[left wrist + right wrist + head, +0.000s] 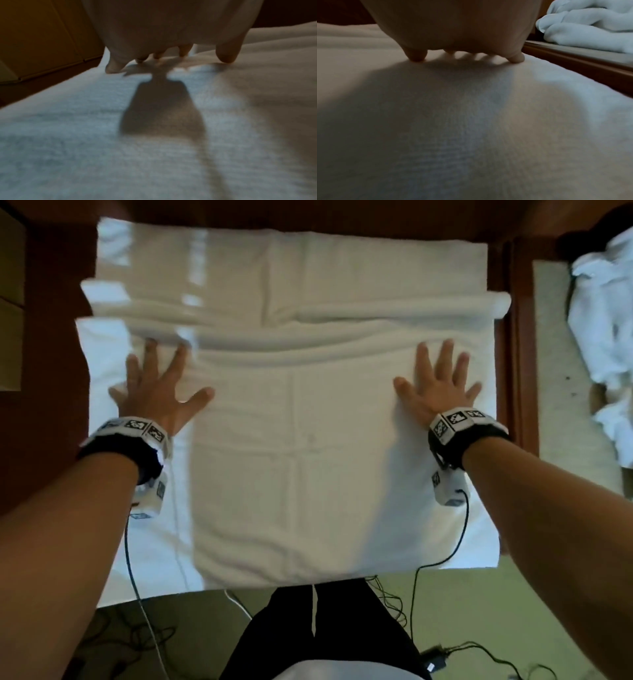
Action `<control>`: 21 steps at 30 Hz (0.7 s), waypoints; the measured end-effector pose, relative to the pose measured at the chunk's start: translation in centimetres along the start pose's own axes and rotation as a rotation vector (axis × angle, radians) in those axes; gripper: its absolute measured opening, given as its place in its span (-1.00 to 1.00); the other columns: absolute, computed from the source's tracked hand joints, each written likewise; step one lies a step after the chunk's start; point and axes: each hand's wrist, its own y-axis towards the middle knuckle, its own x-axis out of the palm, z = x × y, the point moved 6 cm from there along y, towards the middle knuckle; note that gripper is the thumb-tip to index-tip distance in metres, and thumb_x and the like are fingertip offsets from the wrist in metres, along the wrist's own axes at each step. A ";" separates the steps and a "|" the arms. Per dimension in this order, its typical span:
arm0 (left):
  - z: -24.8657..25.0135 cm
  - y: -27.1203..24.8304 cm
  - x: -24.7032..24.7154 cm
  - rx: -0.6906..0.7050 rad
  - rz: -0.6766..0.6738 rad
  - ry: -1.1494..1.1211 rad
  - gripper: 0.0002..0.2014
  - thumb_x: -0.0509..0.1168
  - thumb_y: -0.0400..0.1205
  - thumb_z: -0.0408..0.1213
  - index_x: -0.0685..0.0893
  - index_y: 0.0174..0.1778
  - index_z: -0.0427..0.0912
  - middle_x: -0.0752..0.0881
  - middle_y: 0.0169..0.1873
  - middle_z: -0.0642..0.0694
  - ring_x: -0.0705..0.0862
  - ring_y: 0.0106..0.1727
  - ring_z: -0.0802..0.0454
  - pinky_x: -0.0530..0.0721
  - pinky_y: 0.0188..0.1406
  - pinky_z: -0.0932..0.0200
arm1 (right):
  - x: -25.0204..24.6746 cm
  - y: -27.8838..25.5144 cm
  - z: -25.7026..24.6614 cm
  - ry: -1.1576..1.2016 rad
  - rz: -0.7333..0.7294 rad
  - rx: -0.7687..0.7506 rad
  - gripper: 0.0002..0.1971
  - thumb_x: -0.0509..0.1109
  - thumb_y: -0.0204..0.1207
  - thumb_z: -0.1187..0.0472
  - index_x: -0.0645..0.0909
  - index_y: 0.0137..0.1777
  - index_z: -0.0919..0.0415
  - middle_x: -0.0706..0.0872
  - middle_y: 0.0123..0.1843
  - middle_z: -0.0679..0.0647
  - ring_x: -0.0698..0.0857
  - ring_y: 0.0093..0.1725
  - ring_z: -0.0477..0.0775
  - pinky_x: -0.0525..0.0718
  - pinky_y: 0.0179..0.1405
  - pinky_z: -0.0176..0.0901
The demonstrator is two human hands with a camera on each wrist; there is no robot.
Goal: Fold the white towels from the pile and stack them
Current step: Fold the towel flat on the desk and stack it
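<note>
A large white towel (308, 440) lies spread flat over the table, with wrinkled ridges across its middle and a folded layer at the far side. My left hand (156, 386) presses flat on the towel's left part, fingers spread. My right hand (436, 381) presses flat on its right part, fingers spread too. In the left wrist view the left hand (171, 40) has its fingertips (113, 69) down on the towel (154, 148). In the right wrist view the right hand (457, 33) touches the towel (471, 135) the same way. The pile of white towels (603, 337) sits crumpled at the right.
The dark wooden table edge (513, 371) runs along the towel's right side, with a pale surface (561, 405) under the pile (590, 24). A wooden cabinet (12, 302) stands at the left. Cables and a black adapter (433, 660) lie on the green floor by my legs.
</note>
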 end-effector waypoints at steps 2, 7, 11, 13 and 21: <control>0.0 -1.3 0.2 0.006 -0.002 -0.043 -0.15 0.14 0.57 0.46 -0.16 0.70 0.41 -0.31 0.75 0.08 -0.25 0.76 -0.11 -0.09 0.63 -0.51 | 0.1 -0.9 -0.2 0.009 -0.003 -0.011 -0.23 -0.03 0.63 -0.39 -0.31 0.71 -0.22 -0.47 0.73 0.01 -0.43 0.69 0.25 -0.23 0.60 0.54; -1.9 -11.0 6.7 -0.002 -0.072 -0.028 -0.16 -0.10 0.52 0.56 -0.29 0.67 0.44 -0.49 0.68 0.10 -0.38 0.73 -0.14 -0.19 0.62 -0.53 | 5.8 -10.7 2.3 -0.020 -0.059 0.005 -0.24 -0.15 0.61 -0.44 -0.41 0.68 -0.27 -0.62 0.66 -0.02 -0.56 0.64 0.22 -0.32 0.62 0.46; -3.5 -13.5 9.2 -0.050 -0.146 -0.011 -0.18 -0.24 0.50 0.60 -0.42 0.62 0.47 -0.68 0.56 0.13 -0.48 0.70 -0.17 -0.18 0.58 -0.61 | 9.0 -13.7 4.4 -0.042 -0.114 0.022 -0.23 -0.31 0.50 -0.54 -0.52 0.62 -0.33 -0.71 0.59 -0.14 -0.60 0.62 0.21 -0.26 0.59 0.56; -3.1 -11.6 8.2 -0.055 -0.119 -0.008 -0.18 -0.17 0.50 0.56 -0.39 0.62 0.48 -0.67 0.56 0.14 -0.46 0.70 -0.17 -0.21 0.57 -0.61 | 8.1 -11.7 4.1 -0.046 -0.070 0.010 -0.24 -0.25 0.53 -0.54 -0.52 0.60 -0.36 -0.70 0.60 -0.16 -0.57 0.63 0.21 -0.27 0.57 0.59; -0.7 -3.9 3.1 -0.017 -0.054 -0.020 -0.16 0.06 0.58 0.50 -0.23 0.68 0.43 -0.41 0.71 0.12 -0.33 0.75 -0.15 -0.16 0.62 -0.52 | 3.3 -4.9 1.7 -0.006 0.021 -0.011 -0.25 -0.07 0.60 -0.45 -0.31 0.69 -0.30 -0.50 0.72 -0.07 -0.44 0.69 0.23 -0.26 0.58 0.54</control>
